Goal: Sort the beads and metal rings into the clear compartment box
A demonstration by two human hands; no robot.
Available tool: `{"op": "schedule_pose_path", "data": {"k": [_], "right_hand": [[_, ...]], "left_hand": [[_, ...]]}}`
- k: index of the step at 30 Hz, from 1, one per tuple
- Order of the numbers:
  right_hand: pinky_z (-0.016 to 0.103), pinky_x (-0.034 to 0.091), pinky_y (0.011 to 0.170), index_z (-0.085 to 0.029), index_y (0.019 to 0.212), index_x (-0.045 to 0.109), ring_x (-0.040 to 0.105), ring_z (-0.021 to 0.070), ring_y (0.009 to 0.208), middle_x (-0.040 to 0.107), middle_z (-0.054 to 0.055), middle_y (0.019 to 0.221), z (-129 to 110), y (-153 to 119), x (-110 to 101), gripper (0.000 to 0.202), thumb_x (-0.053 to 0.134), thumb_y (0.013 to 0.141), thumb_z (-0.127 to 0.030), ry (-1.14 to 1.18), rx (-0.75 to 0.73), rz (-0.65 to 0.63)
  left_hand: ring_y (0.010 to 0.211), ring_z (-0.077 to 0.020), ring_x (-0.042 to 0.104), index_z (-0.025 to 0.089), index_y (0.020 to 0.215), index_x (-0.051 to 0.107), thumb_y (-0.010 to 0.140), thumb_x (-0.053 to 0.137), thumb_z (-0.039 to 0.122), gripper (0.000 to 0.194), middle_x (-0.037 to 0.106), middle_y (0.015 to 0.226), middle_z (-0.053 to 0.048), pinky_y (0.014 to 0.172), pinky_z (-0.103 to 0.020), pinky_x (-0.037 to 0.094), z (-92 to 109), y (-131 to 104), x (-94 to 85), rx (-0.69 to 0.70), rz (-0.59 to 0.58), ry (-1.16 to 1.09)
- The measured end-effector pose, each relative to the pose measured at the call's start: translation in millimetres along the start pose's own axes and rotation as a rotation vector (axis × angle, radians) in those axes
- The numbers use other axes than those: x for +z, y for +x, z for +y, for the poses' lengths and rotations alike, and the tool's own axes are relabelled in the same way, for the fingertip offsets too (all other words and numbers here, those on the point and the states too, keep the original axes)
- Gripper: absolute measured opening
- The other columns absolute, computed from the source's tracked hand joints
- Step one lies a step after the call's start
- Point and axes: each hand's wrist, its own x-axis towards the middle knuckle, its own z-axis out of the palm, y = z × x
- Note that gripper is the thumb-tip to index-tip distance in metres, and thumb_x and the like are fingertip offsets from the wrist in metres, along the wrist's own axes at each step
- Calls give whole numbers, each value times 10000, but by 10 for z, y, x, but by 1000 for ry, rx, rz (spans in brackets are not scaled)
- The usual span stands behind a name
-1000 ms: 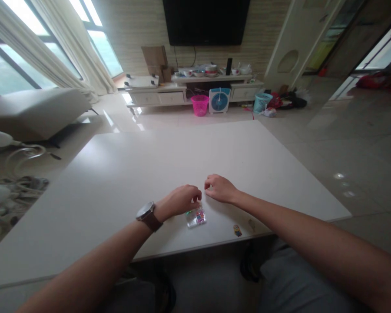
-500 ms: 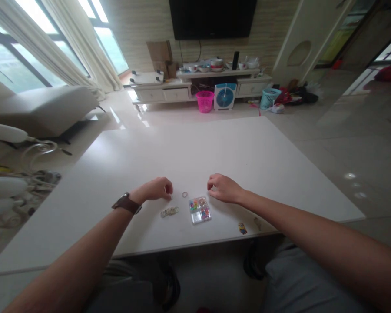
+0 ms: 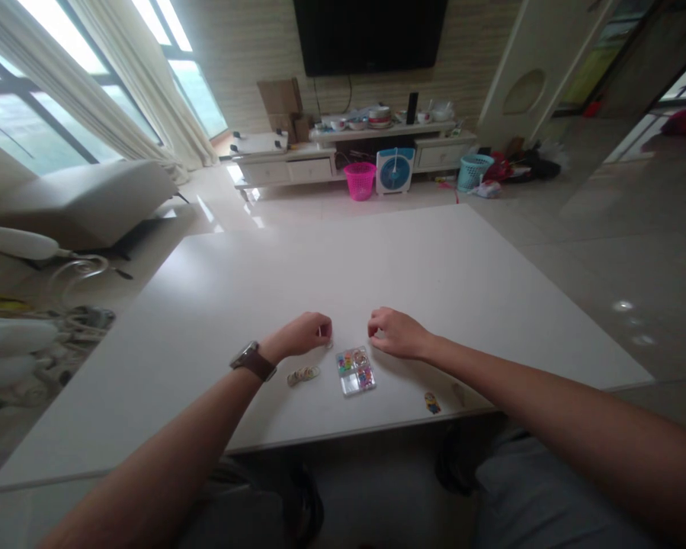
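Observation:
My left hand, with a watch on its wrist, is pinched over a small ring on the white table; whether the fingers grip it is hard to tell. To the right, my right hand has its fingers curled together just above the tabletop, and anything between them is too small to make out. Between and below the hands lies a clear divided box with colourful small pieces in several compartments. A row of overlapping rings rests left of the box.
A small yellow and blue figure lies near the front edge of the white table. Beyond the table stand a pink basket, a blue fan and a low cabinet.
My left hand has moved right, from beside the single ring to over it. My right hand has hardly moved. The view has shifted slightly.

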Motion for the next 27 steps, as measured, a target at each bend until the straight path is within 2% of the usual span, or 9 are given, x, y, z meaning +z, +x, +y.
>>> {"op": "schedule_pose_path", "data": {"k": [7, 15, 21, 27], "right_hand": [[258, 432, 793, -183, 765, 716, 587, 176, 869, 638, 45, 851, -15, -10, -14, 118, 613, 780, -127, -5, 16, 5], [253, 425, 769, -178, 756, 708, 580, 174, 864, 637, 46, 846, -23, 0, -24, 116, 603, 780, -135, -8, -12, 11], [257, 426, 760, -174, 759, 708, 583, 179, 862, 638, 49, 841, -47, -12, -52, 111, 604, 777, -140, -9, -21, 20], [258, 428, 781, -171, 778, 713, 583, 179, 877, 645, 51, 853, -30, -3, -45, 109, 609, 791, -141, -26, -15, 3]], "left_hand": [[726, -160, 607, 172, 780, 679, 735, 590, 158, 100, 697, 812, -38, 662, -259, 440, 62, 62, 45, -46, -17, 110], [661, -148, 551, 170, 742, 630, 746, 563, 179, 68, 658, 750, -26, 593, -259, 376, 135, 14, 35, -65, -58, 140], [609, -112, 506, 183, 770, 610, 779, 529, 171, 82, 604, 675, 23, 575, -230, 370, 431, -65, -79, 110, -14, -55], [648, -112, 572, 189, 820, 683, 776, 588, 169, 108, 662, 719, 13, 622, -219, 401, 698, -49, -1, 186, -22, -66]]}}
